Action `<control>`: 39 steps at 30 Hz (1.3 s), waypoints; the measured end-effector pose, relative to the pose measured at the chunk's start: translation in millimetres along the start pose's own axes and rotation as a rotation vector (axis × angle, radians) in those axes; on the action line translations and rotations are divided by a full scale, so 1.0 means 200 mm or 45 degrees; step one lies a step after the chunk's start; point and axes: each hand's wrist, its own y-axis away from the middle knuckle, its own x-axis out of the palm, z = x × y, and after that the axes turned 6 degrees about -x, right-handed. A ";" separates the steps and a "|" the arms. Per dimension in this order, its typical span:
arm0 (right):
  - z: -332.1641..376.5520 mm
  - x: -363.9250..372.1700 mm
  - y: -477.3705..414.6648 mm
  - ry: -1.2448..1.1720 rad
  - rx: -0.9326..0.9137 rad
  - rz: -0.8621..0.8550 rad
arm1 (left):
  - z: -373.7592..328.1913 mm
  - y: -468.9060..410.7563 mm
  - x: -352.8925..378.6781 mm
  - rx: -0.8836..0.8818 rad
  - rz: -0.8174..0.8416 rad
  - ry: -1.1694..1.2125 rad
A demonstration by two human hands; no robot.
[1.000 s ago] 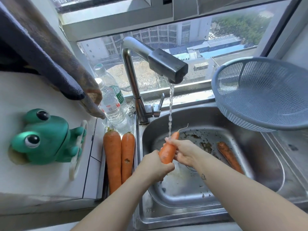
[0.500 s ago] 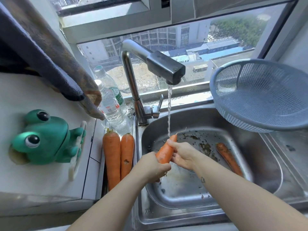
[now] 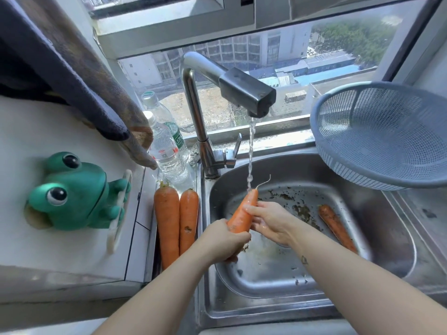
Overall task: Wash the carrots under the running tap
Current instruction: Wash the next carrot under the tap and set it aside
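Note:
Water runs from the steel tap [image 3: 246, 93] onto the thin tip of an orange carrot [image 3: 242, 213] held over the steel sink [image 3: 391, 238]. My left hand [image 3: 222, 240] grips the carrot's thick lower end. My right hand [image 3: 268, 220] wraps the carrot's middle from the right, fingers curled against it. A dirty carrot [image 3: 336, 228] lies on the sink floor at the right among bits of soil. Two more carrots [image 3: 175, 221] lie side by side on the counter ledge left of the sink.
A blue-grey mesh colander [image 3: 384, 134] rests on the sink's right rim. Two plastic water bottles [image 3: 167, 151] stand behind the ledge carrots. A green frog holder [image 3: 72, 192] sticks to the white surface at left. Dark cloth [image 3: 72, 68] hangs upper left.
My right hand has slid a little down the carrot, baring more of its tip under the stream. My left hand keeps its grip on the thick end.

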 end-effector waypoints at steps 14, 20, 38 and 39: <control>0.01 0.02 0.00 0.012 -0.036 -0.176 | -0.01 -0.02 0.03 0.076 -0.079 -0.192; 0.00 0.04 0.01 -0.033 -0.008 -0.047 | -0.01 -0.01 -0.02 -0.004 0.067 0.112; -0.09 0.03 -0.14 0.256 -0.051 -0.557 | 0.00 0.11 0.06 0.207 -0.269 -0.596; -0.09 0.02 -0.13 0.217 -0.032 -0.556 | 0.00 0.11 0.06 0.222 -0.254 -0.606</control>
